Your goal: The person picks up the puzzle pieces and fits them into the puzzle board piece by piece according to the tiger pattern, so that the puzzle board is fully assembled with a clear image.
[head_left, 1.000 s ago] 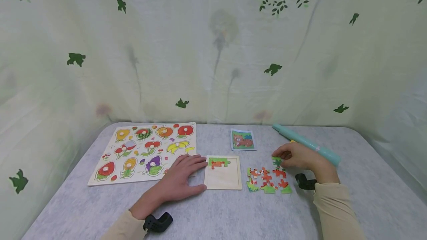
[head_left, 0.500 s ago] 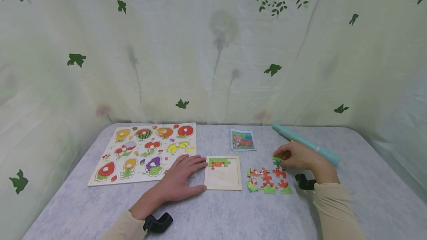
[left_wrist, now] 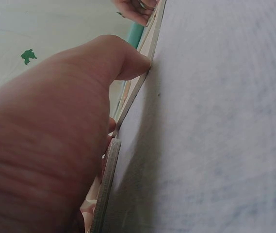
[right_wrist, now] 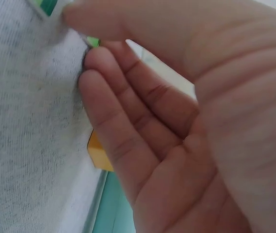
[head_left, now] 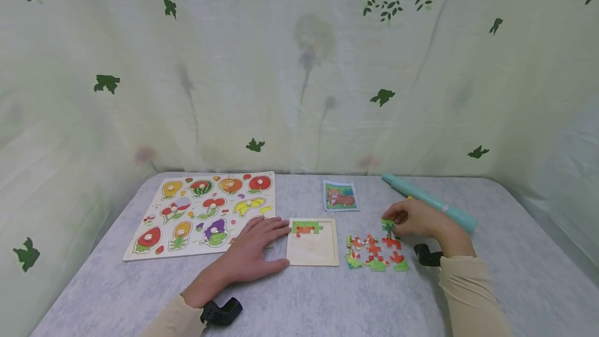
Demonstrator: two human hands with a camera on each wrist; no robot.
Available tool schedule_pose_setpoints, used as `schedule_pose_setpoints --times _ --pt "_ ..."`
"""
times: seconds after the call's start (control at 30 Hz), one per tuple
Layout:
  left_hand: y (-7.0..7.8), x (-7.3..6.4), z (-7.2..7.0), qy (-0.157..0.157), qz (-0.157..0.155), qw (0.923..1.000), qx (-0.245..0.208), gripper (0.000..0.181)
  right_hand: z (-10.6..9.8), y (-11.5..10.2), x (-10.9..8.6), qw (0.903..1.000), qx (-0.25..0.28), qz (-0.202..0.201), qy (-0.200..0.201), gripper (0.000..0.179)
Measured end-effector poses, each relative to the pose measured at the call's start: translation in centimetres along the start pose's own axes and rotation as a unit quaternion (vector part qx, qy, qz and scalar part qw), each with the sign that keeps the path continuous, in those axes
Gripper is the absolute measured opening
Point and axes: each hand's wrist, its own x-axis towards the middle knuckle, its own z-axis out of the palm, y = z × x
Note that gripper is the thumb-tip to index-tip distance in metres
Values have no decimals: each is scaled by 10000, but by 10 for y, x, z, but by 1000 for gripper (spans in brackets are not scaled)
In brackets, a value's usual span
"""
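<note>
My left hand lies with its fingers extended at the left side of a small wooden puzzle tray, its thumb at the tray's lower left corner. In the left wrist view the thumb tip meets the edge of that tray. Joined green and orange jigsaw pieces fill the tray's upper left. My right hand pinches a green jigsaw piece at the top right of a cluster of loose jigsaw pieces. In the right wrist view its thumb and fingers mostly hide the green piece.
A fruit puzzle board lies at the left, partly under my left fingers. Behind the tray is a picture card of an animal. A teal tube-shaped object lies beyond my right hand, with a yellow block near it.
</note>
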Motion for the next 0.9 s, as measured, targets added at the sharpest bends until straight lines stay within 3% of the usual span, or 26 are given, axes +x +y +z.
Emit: schedule_pose_setpoints --times 0.3,0.43,0.67,0.9 --pt "-1 0 1 65 81 9999 7 66 0 -1 0 9996 -213 -164 71 31" --pt "-1 -1 0 15 9 10000 -23 67 1 -1 2 9997 -228 -57 88 30" --pt "0 -1 1 1 -15 10000 9 67 6 4 6 9988 -304 -195 319 17" --pt "0 -1 1 113 82 9999 37 66 5 4 5 9989 -134 -430 109 20"
